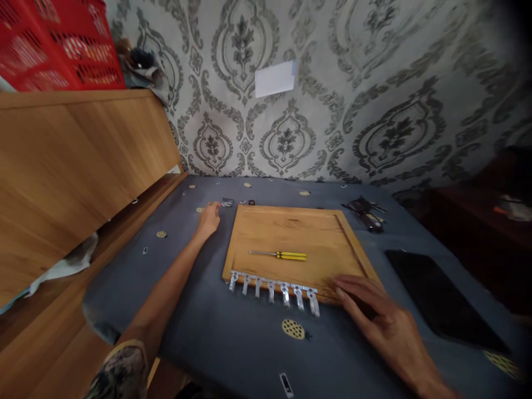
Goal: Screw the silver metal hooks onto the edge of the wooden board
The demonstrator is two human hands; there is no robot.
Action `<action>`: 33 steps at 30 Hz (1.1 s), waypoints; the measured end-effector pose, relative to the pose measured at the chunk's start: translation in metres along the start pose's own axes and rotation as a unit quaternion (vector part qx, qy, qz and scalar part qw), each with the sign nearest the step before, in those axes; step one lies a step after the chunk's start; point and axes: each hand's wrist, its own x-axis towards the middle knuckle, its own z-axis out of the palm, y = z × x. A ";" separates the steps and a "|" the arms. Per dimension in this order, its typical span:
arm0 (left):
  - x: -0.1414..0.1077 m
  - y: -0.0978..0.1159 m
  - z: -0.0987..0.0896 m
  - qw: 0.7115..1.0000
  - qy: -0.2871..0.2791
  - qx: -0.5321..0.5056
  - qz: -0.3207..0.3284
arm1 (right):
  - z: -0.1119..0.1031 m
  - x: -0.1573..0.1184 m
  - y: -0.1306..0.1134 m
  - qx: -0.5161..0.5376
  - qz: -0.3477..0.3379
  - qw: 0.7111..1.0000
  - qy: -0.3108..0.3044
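Observation:
A framed wooden panel [291, 227] lies flat on the cloth. Across it rests a screwdriver [291, 256] with a yellow and black handle. Along the panel's near edge runs a row of several silver metal hooks [271, 291], hanging over the side. My left hand [210, 217] is beyond the panel's left side, its fingers pinched together at a few small metal hooks [226, 203]; the fingertips seem to hold one of them. At the near right corner, my right hand [384, 318] lies with fingers stretched out, touching the panel's edge, holding nothing.
A dark flat slab-like object [444, 299] lies at the right. Keys with a dark case [366, 213] are behind the panel's right corner, and a tiny dark piece [251, 203] by its far left corner. A wooden cabinet [83, 183] carrying a red basket [62, 47] borders the left.

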 end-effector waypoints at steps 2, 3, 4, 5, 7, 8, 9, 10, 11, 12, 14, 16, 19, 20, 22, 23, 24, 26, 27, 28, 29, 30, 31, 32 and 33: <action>0.007 -0.016 0.003 1.000 0.013 -0.002 -0.027 | 0.000 0.000 0.000 -0.011 -0.013 1.000 0.007; 0.009 -0.021 0.004 0.999 0.014 -0.003 -0.035 | 0.000 0.001 0.000 -0.014 -0.019 1.000 0.008; 0.010 -0.025 0.006 0.999 0.015 -0.005 -0.041 | 0.000 0.001 -0.001 -0.016 -0.023 1.000 0.006; 0.010 -0.028 0.008 0.999 0.016 -0.007 -0.043 | -0.001 0.002 -0.001 -0.017 -0.027 0.999 0.003; 0.008 -0.031 0.012 0.999 0.016 -0.010 -0.040 | -0.001 0.003 -0.002 -0.018 -0.031 0.999 -0.003; 0.006 -0.031 0.014 0.999 0.017 -0.011 -0.037 | 0.000 0.003 -0.002 -0.019 -0.033 0.999 -0.005; 0.004 -0.031 0.014 0.999 0.016 -0.012 -0.033 | 0.000 0.003 -0.002 -0.021 -0.034 0.999 -0.006; 0.002 -0.030 0.015 0.999 0.014 -0.012 -0.029 | 0.000 0.003 -0.002 -0.023 -0.036 0.999 -0.007; 0.001 -0.030 0.015 1.000 0.011 -0.013 -0.025 | 0.000 0.003 -0.001 -0.026 -0.035 0.999 -0.010; 0.000 -0.030 0.014 1.000 0.008 -0.014 -0.022 | 0.000 0.003 -0.001 -0.028 -0.035 0.999 -0.013; -0.001 -0.030 0.013 1.000 -0.001 -0.014 -0.025 | 0.000 0.002 0.001 -0.032 -0.035 0.999 -0.015; 0.002 -0.031 0.012 0.999 -0.012 -0.014 -0.037 | 0.000 0.001 0.002 -0.033 -0.034 0.999 -0.017; 0.006 -0.036 0.010 0.998 -0.034 -0.017 -0.056 | -0.001 0.000 0.001 -0.032 -0.028 0.999 -0.013; 0.008 -0.037 0.009 0.997 -0.043 -0.020 -0.059 | -0.001 0.000 0.001 -0.031 -0.025 0.999 -0.012; 0.010 -0.041 0.005 0.996 -0.062 -0.027 -0.061 | -0.002 0.000 0.000 -0.030 -0.019 0.999 -0.016; 0.010 -0.043 0.003 0.995 -0.073 -0.033 -0.059 | -0.002 0.000 -0.001 -0.030 -0.017 0.999 -0.020; 0.011 -0.046 -0.001 0.994 -0.086 -0.039 -0.057 | -0.002 0.001 -0.001 -0.029 -0.015 0.999 -0.024; 0.011 -0.050 -0.008 0.991 -0.115 -0.053 -0.050 | -0.003 0.002 -0.002 -0.028 -0.016 0.999 -0.025; 0.011 -0.052 -0.012 0.988 -0.131 -0.060 -0.046 | -0.003 0.002 -0.002 -0.027 -0.017 0.999 -0.024; 0.010 -0.054 -0.015 0.986 -0.147 -0.068 -0.042 | -0.002 0.002 -0.002 -0.027 -0.017 0.999 -0.023; 0.009 -0.056 -0.019 0.983 -0.164 -0.076 -0.038 | -0.002 0.002 -0.002 -0.027 -0.016 0.999 -0.023; 0.008 -0.058 -0.022 0.979 -0.181 -0.084 -0.033 | -0.002 0.002 -0.002 -0.026 -0.014 0.999 -0.023; 0.007 -0.059 -0.024 0.976 -0.198 -0.091 -0.028 | -0.002 0.002 -0.002 -0.026 -0.012 0.999 -0.025; 0.006 -0.060 -0.026 0.972 -0.214 -0.098 -0.024 | -0.002 0.002 -0.002 -0.027 -0.010 0.999 -0.026; 0.005 -0.061 -0.026 0.967 -0.230 -0.104 -0.021 | -0.001 0.002 -0.002 -0.027 -0.009 0.999 -0.028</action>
